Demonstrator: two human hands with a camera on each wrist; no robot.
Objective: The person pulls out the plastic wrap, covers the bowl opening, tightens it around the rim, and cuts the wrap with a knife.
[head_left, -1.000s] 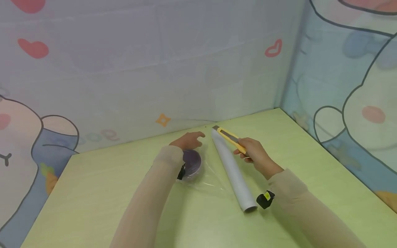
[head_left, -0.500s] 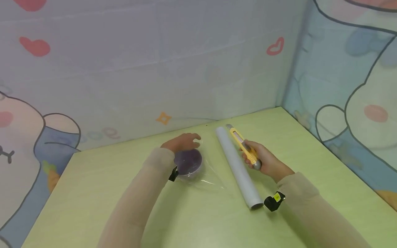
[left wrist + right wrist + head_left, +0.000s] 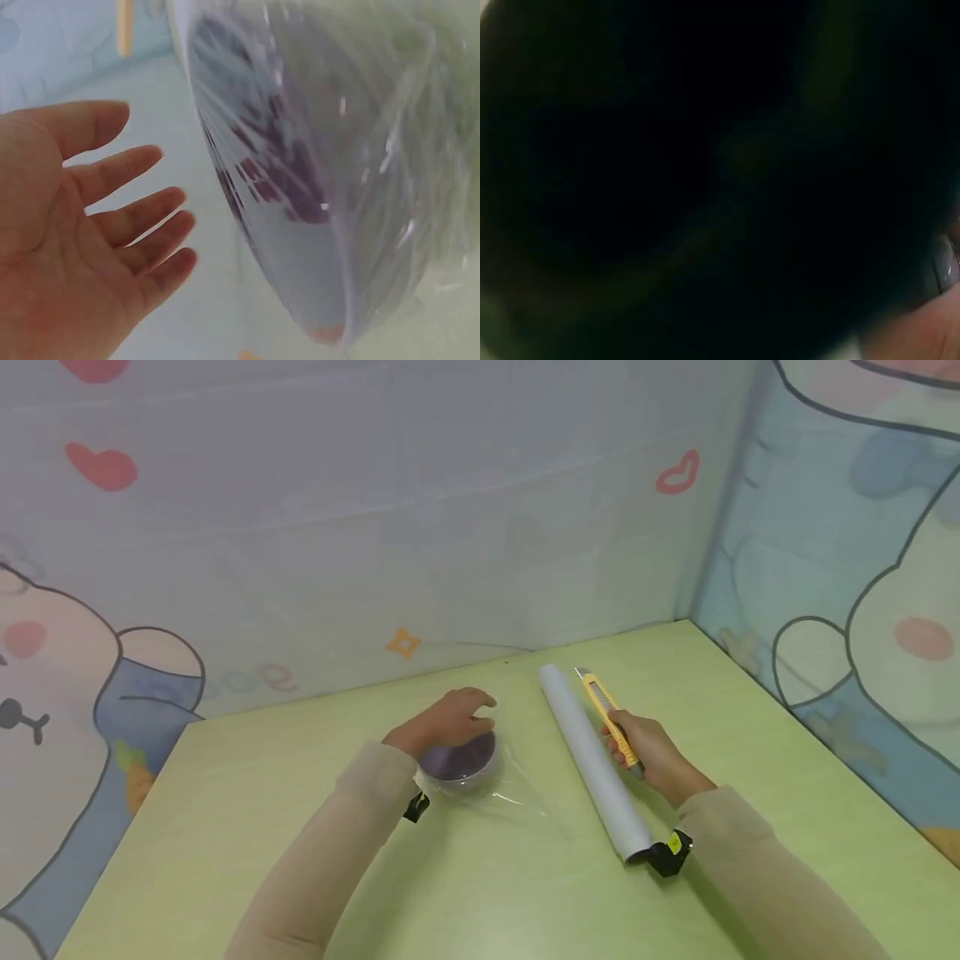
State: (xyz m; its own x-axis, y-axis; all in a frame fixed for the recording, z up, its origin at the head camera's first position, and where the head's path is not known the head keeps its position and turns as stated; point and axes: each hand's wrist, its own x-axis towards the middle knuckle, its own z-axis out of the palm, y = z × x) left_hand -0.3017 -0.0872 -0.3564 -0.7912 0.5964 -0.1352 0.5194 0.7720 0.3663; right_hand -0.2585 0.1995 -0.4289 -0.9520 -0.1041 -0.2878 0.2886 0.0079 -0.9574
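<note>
A purple bowl [image 3: 459, 762] stands on the table with clear plastic wrap [image 3: 517, 793] stretched over it and trailing to the right. My left hand [image 3: 452, 717] hovers by the bowl's far rim; the left wrist view shows its fingers [image 3: 142, 217] spread and slightly bent, apart from the wrapped bowl [image 3: 292, 187]. In my right hand [image 3: 651, 747] I grip a yellow utility knife [image 3: 611, 714], its tip pointing away from me. Left of that hand lies a long white roll [image 3: 596, 764]. Darkness fills most of the right wrist view, with part of the hand [image 3: 922, 330] in a corner.
The pale green tabletop [image 3: 247, 827] meets a printed cloth backdrop [image 3: 465, 527] at its far edge and another cloth side [image 3: 810, 568] on the right. A black wrist camera [image 3: 670, 853] sits at the near end of the roll, seemingly close to it.
The white roll has shifted to the right. My right hand has moved right with the knife, whose tip has left the roll's far end. My left hand stays near the bowl. The head view has shifted slightly.
</note>
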